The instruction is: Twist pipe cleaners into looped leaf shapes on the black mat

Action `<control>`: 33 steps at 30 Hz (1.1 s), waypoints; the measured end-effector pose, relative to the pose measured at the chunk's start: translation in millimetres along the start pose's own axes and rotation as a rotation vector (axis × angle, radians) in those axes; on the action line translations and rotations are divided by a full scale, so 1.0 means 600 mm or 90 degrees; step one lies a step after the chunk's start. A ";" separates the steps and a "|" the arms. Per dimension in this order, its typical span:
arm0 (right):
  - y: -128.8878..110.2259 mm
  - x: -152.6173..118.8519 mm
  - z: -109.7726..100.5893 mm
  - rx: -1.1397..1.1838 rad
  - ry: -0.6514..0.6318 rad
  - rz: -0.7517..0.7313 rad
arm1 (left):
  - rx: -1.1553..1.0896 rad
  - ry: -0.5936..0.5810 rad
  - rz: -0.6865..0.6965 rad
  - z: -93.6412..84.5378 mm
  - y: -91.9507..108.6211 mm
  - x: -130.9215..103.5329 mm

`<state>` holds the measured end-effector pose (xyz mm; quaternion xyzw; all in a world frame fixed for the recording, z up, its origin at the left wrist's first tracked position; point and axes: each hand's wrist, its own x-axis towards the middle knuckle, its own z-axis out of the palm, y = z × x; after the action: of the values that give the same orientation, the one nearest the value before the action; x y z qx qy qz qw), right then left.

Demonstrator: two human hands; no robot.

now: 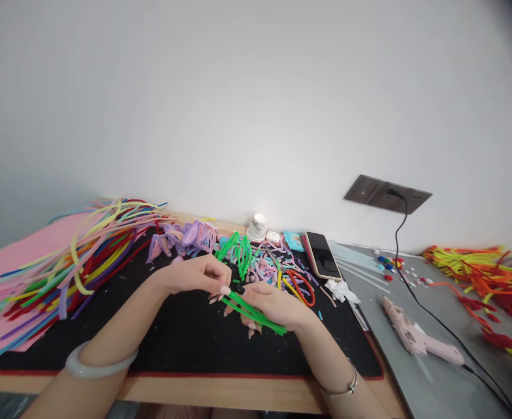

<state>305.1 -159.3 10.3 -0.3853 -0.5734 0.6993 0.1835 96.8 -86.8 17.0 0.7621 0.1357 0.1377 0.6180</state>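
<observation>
Green pipe cleaners (262, 317) are gathered in a bundle between my hands over the black mat (181, 343). My left hand (203, 278) pinches their upper left end. My right hand (269, 301) is closed around the bundle just beside it, and the loose ends stick out below the palm toward the right wrist. Behind the hands lies a looped green pipe-cleaner piece (242, 256). Purple and pink looped pieces (190, 235) rest to its left.
Loose coloured pipe cleaners (94, 256) cover a pink sheet (2, 326) at left. At the back are a paper cup (258, 227), cut scraps and a phone (322, 256). A pink glue gun (422, 340), its cord, pompoms and orange-yellow pipe cleaners (478, 270) lie right.
</observation>
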 end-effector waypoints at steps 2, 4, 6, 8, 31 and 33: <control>-0.001 0.000 0.004 0.021 -0.008 0.005 | 0.005 0.006 0.000 0.002 0.003 0.000; 0.000 0.002 0.008 0.038 -0.006 0.010 | 0.014 0.014 -0.005 0.003 0.004 0.000; 0.000 0.004 0.013 0.040 0.007 0.022 | 0.014 0.020 -0.012 0.004 0.004 -0.001; 0.000 0.006 0.018 0.055 0.030 0.043 | 0.001 0.027 -0.014 0.003 0.003 -0.002; -0.028 0.083 0.039 0.485 -0.048 -0.104 | -0.552 0.337 0.138 0.038 -0.041 0.042; -0.030 0.094 0.046 0.489 -0.051 -0.099 | -0.592 0.386 0.139 0.037 -0.044 0.044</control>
<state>245.2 -132.8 10.1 -0.2163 -0.3040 0.8616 0.3441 128.3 -91.5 -12.1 0.3459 0.1526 0.4587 0.8042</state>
